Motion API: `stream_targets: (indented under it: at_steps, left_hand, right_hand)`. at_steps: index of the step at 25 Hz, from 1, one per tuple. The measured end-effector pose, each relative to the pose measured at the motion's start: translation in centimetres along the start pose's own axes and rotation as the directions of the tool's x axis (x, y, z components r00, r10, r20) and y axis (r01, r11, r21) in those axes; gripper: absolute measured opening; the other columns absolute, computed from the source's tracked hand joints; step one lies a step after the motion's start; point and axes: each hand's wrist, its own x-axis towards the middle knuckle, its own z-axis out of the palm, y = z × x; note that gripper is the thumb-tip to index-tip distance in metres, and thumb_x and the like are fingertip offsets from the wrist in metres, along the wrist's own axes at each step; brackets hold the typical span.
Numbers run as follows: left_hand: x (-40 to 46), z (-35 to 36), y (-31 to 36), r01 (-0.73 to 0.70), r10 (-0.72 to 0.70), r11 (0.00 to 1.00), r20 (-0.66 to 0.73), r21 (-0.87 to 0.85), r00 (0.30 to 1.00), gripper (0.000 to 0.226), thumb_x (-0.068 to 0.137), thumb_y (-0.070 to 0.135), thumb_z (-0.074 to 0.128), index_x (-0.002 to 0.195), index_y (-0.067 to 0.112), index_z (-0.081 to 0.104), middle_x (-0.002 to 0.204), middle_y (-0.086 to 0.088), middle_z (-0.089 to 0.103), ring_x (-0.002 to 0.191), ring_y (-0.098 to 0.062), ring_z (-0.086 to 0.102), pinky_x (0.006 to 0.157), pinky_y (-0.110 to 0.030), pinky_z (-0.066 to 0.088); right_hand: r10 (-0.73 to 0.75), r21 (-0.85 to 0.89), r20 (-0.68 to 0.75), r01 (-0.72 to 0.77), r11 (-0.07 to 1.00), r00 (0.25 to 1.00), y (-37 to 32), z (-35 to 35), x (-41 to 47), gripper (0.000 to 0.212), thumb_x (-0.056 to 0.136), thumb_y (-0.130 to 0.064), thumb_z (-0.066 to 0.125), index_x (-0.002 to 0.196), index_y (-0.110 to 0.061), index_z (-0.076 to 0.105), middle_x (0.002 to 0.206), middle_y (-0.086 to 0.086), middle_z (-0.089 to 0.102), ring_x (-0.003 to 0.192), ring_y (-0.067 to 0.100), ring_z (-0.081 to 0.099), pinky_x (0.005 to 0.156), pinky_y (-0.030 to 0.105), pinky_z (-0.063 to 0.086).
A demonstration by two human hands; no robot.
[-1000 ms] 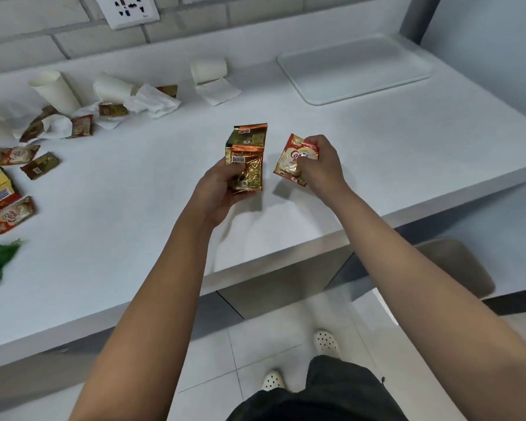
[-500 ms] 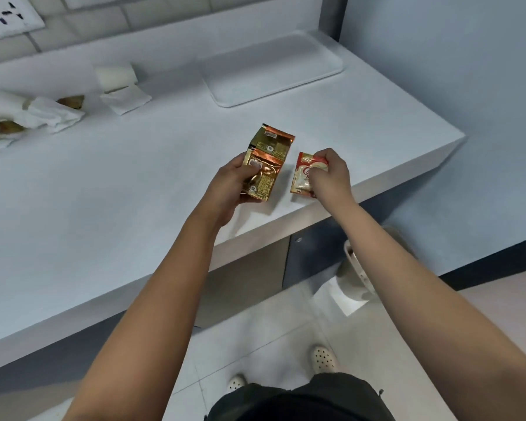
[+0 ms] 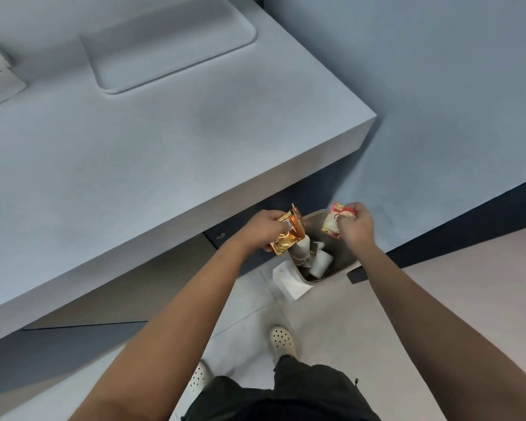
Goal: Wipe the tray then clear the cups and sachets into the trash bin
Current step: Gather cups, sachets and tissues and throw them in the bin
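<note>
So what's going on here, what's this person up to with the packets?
A person is clearing rubbish. The left hand grips gold-orange sachets and the right hand grips a red-and-white sachet, both held over the open trash bin beside the counter. White paper cups already lie in the bin. The tray sits on the counter.

Gold-orange sachets (image 3: 287,235), red-white sachet (image 3: 334,223), white cups (image 3: 319,261).

Dim, cool light; soft motion blur, wide-angle distortion.
</note>
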Motion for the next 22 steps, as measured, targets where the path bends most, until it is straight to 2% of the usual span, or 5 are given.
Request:
stream_targets:
  at_steps: [5, 7, 12, 18, 22]
  left_hand:
    - [4.5, 3.6, 0.0, 0.039, -0.036, 0.956, -0.018, 0.292, 0.999, 0.024, 0.089, 0.019, 0.049, 0.109, 0.017, 0.062, 0.082, 0.001, 0.059, 0.072, -0.014, 0.058, 0.061, -0.027, 0.049]
    - [5.7, 4.3, 0.2, 0.037, -0.029, 0.949, -0.031, 0.313, 0.999, 0.024, 0.088, 0.018, 0.050, 0.107, 0.019, 0.063, 0.087, 0.000, 0.062, 0.079, -0.018, 0.061, 0.065, -0.031, 0.051]
    - [7.1, 5.4, 0.4, -0.018, 0.016, 0.995, 0.018, 0.102, 1.000, 0.046, 0.090, 0.012, 0.055, 0.135, 0.021, 0.049, 0.127, -0.002, 0.058, 0.117, -0.017, 0.053, 0.090, -0.021, 0.038]
    - [6.8, 4.9, -1.3, 0.005, -0.005, 1.000, -0.054, -0.015, 0.999, 0.036, 0.092, 0.011, 0.052, 0.127, 0.016, 0.056, 0.104, 0.002, 0.060, 0.103, -0.012, 0.055, 0.099, -0.028, 0.044]
    - [6.1, 4.2, -1.7, -0.012, 0.007, 0.998, -0.081, -0.061, 0.997, 0.032, 0.091, 0.010, 0.051, 0.122, 0.016, 0.058, 0.100, 0.002, 0.060, 0.095, -0.012, 0.056, 0.087, -0.025, 0.045]
  right_hand:
    - [0.090, -0.043, 0.045, -0.089, 0.995, 0.995, 4.8, -0.8, 1.8, 0.031, 0.084, 0.000, 0.051, 0.114, -0.007, 0.054, 0.102, 0.014, 0.058, 0.100, 0.034, 0.059, 0.085, 0.052, 0.053]
    - [0.133, -0.003, 0.048, -0.133, 0.991, 0.990, 5.5, -0.7, 2.2, 0.032, 0.085, 0.004, 0.051, 0.115, -0.007, 0.053, 0.112, 0.019, 0.058, 0.099, 0.031, 0.057, 0.086, 0.048, 0.054]
    - [0.171, 0.051, 0.069, -0.174, 0.983, 0.983, 7.1, 0.2, 3.5, 0.034, 0.083, 0.006, 0.055, 0.111, -0.012, 0.051, 0.117, 0.017, 0.057, 0.105, 0.032, 0.059, 0.079, 0.038, 0.054]
    - [0.274, 0.002, 0.191, -0.280, 0.960, 0.943, 8.6, 1.2, 3.6, 0.028, 0.089, -0.010, 0.056, 0.116, -0.013, 0.056, 0.105, 0.007, 0.059, 0.094, 0.029, 0.058, 0.083, 0.052, 0.054]
    - [0.246, 0.012, 0.191, -0.253, 0.967, 0.950, 9.5, 1.9, 3.4, 0.028, 0.085, 0.004, 0.045, 0.100, -0.018, 0.053, 0.099, 0.002, 0.058, 0.099, 0.023, 0.055, 0.097, 0.049, 0.048]
